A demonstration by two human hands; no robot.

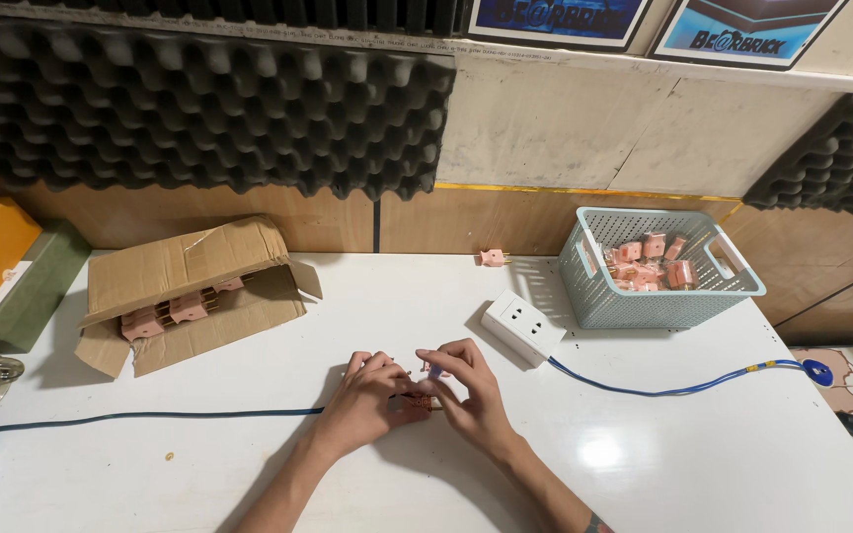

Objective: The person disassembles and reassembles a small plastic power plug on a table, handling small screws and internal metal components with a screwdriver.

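Pink plastic, small and blocky with thin metal prongs, was all we could make out of the plug [425,400] pinched between our hands at the middle of the white, glossy desk [644,464]. Our left hand [365,400] lay palm down with its fingers curled narrow around the plug's near end; our right hand [471,390] arched over it, fingers [438,357] bent and closed on the far end, so both hands held the same piece. Both forearms came in low from the near edge, angled toward each other.

Just beyond the right fingers sat a white, boxy socket block [521,328], its blue cable [683,387] trailing off to the right. Farther past it stood a pale blue, perforated basket [594,296] holding more pink plugs. A lone pink plug [492,258] lay well beyond the fingers by the wall. Well off to the left of the left fingers, a torn cardboard box [185,266] lay open on its side with pink plugs inside.
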